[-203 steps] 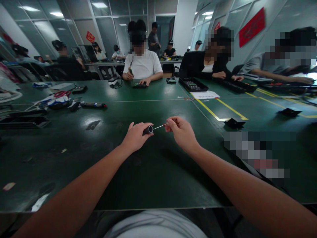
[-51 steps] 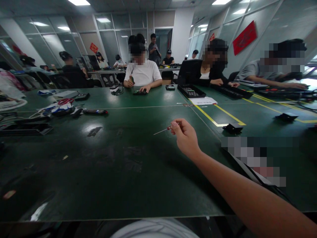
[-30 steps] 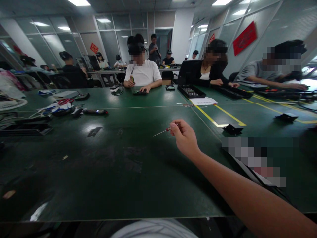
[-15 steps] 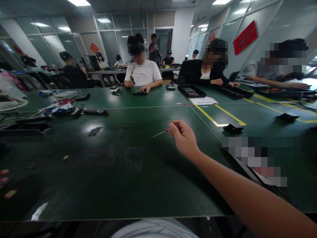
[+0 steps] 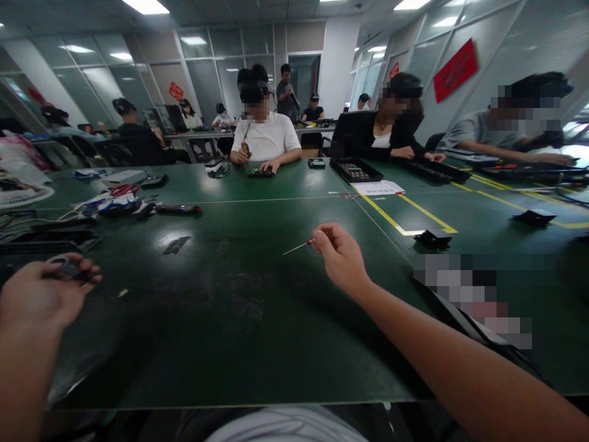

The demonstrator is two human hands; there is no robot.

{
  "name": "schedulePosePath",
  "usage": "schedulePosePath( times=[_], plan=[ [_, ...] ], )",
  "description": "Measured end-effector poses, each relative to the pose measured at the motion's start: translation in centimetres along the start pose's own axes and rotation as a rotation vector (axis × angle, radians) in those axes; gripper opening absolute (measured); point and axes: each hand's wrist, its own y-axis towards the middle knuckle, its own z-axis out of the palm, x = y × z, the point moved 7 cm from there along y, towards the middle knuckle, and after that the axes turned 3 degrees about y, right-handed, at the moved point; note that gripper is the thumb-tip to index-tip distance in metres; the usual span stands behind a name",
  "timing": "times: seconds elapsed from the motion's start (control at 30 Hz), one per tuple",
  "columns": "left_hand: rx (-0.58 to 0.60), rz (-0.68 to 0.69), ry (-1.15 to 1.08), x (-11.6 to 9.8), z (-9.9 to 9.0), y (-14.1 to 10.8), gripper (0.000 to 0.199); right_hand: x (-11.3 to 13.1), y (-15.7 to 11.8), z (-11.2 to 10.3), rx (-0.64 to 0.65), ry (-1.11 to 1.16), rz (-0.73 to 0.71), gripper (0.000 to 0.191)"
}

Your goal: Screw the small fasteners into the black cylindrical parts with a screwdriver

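My right hand (image 5: 339, 255) is closed around the reddish handle of a small screwdriver (image 5: 297, 248). The thin metal shaft points left and slightly down, above the green tabletop (image 5: 193, 344). At the left edge my left hand (image 5: 41, 291) is raised over the table, palm partly up. Its curled fingers hold a small dark object with a pale curved rim (image 5: 69, 267); what kind it is I cannot make out. A little scrap (image 5: 123, 293) lies on the table to the right of that hand.
Black trays (image 5: 50, 236), a dark pen-shaped tool (image 5: 178, 209) and red-handled scissors (image 5: 124, 189) lie at left. A small black part (image 5: 433, 239) sits near yellow tape lines (image 5: 386, 215) at right. Across the table, a person in white (image 5: 267, 138) handles a board; others work nearby.
My left hand has come up into view from the lower left edge, carrying the small dark object. My right hand and the screwdriver have stayed almost still.
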Motion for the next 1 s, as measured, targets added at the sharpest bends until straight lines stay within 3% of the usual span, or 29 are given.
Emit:
schedulePosePath(
  times=[0.1,0.27,0.4,0.5,0.6,0.8,1.0],
  plan=[
    [0.038,-0.04,-0.183,-1.0,5.2,-1.5,0.015,0.1,0.0,-0.1,-0.02,0.028,0.001,0.023],
    [0.429,0.067,-0.186,-3.3,17.2,-6.1,0.015,0.4,0.1,-0.5,-0.047,0.015,0.012,0.024],
    [0.664,0.129,-0.15,-2.3,24.7,-9.9,0.016,0.4,0.1,-0.8,-0.088,0.006,0.012,0.021],
    [0.8,0.182,-0.125,-0.9,28.6,-12.4,0.016,0.3,0.1,-0.9,-0.106,0.023,0.017,0.024],
    [0.829,0.35,0.001,0.1,30.2,-13.7,0.016,0.5,0.2,-1.0,-0.106,0.012,0.024,0.026],
    [0.748,0.572,0.458,2.2,29.8,-13.5,0.024,1.6,-0.3,-1.0,-0.098,-0.006,-0.029,0.025],
    [0.76,0.662,0.493,2.4,30.0,-13.8,0.019,1.4,-0.7,0.1,0.011,0.068,-0.051,0.024]
  ],
)
